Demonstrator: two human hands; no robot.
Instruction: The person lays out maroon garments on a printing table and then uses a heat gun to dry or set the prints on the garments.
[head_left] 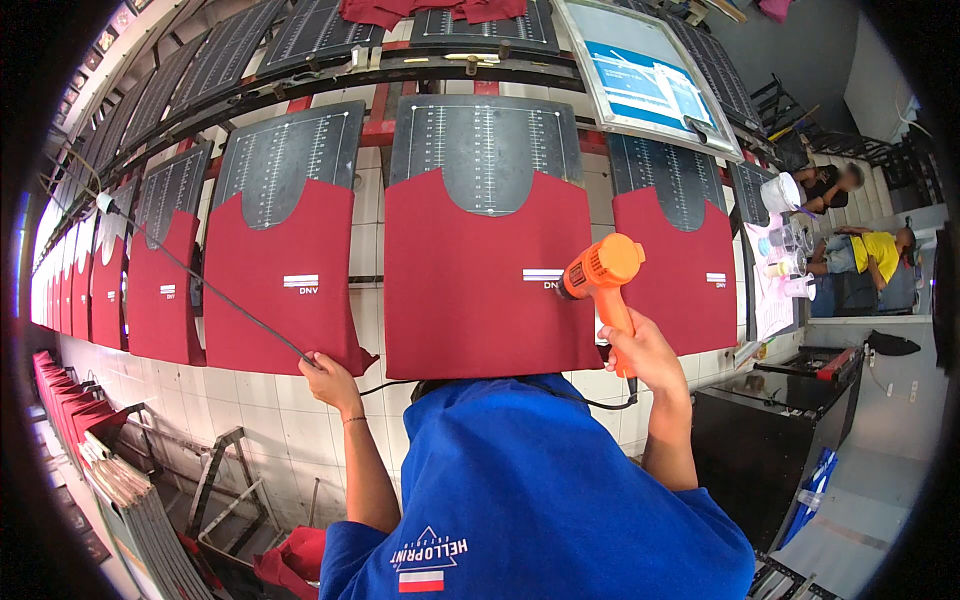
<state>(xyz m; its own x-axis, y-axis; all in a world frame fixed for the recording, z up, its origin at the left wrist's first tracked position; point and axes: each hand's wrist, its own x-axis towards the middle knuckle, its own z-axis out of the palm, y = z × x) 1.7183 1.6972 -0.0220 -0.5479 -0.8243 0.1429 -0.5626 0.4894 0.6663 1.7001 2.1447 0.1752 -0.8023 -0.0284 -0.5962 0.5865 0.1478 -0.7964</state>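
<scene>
My right hand (648, 352) is wrapped round the handle of an orange heat gun (608, 270). Its dark nozzle points left, over the small printed chest mark at the right side of a dark red shirt (470, 300). That shirt lies on a black board with white ruler markings (490, 150). To the left, my left hand (332, 384) is closed on a black power cord (235, 300), close to the lower edge of a neighbouring red shirt (270, 260). The cord runs up to a white connector (105, 203) at the far left.
Several more boards with red shirts stretch left, and another red shirt (675, 270) lies right. A framed screen (650, 75) rests across the boards at the back. Tubs (785, 240) stand at the right beside a black cabinet (775, 430). Two people sit farther off.
</scene>
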